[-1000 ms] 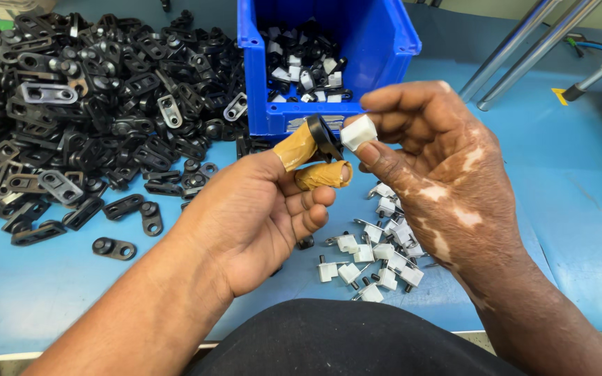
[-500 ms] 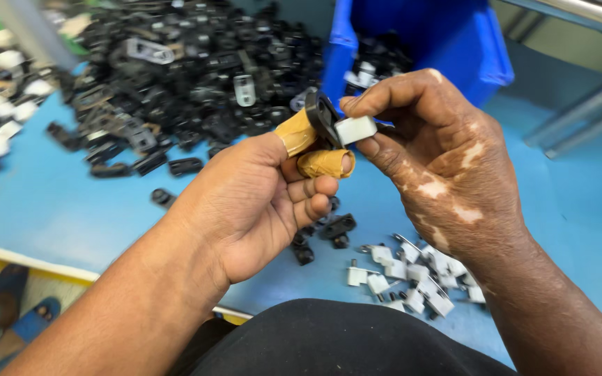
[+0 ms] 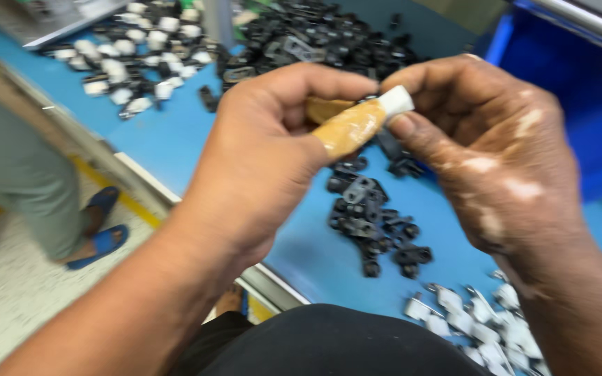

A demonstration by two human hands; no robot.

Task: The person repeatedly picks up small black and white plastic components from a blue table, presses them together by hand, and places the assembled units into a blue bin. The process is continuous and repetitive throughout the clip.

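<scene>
Your left hand [image 3: 266, 153], thumb wrapped in tan tape, and your right hand [image 3: 482, 146] both close their fingers on a small white plastic clip [image 3: 397, 101] above the blue worktop [image 3: 175, 139].

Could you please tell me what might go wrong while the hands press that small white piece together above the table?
The white piece is pinched only at the fingertips of the right hand against the left hand's taped thumb; it could slip and drop among the black clips. The picture is blurred, so alignment may be off.
</scene>
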